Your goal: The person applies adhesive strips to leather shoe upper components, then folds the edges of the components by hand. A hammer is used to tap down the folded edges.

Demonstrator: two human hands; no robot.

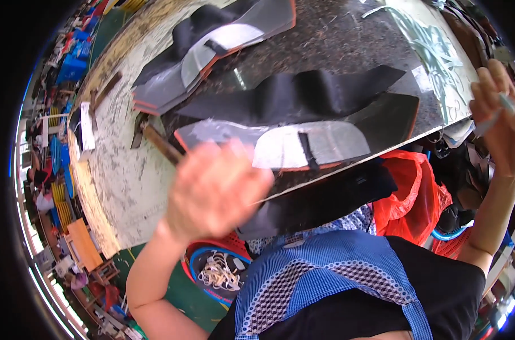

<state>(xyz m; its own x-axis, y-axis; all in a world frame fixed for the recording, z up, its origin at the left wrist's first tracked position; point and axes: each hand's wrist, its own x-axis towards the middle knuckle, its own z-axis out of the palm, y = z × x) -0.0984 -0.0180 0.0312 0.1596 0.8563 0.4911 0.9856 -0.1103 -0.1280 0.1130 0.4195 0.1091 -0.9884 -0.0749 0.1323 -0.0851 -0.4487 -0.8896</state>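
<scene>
The nearer black piece (328, 136) at the front edge of the desk (134, 187), near the blurred left hand (220, 190) whose grip cannot be told, could be nicked if the pale tool (486, 124) pinched in the raised right hand (508, 133) is lowered askew.

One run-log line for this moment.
left hand: blurred, overlapping nearer black panel, contact unclear | right hand: holding slim pale object | hammer: on workbench
</scene>
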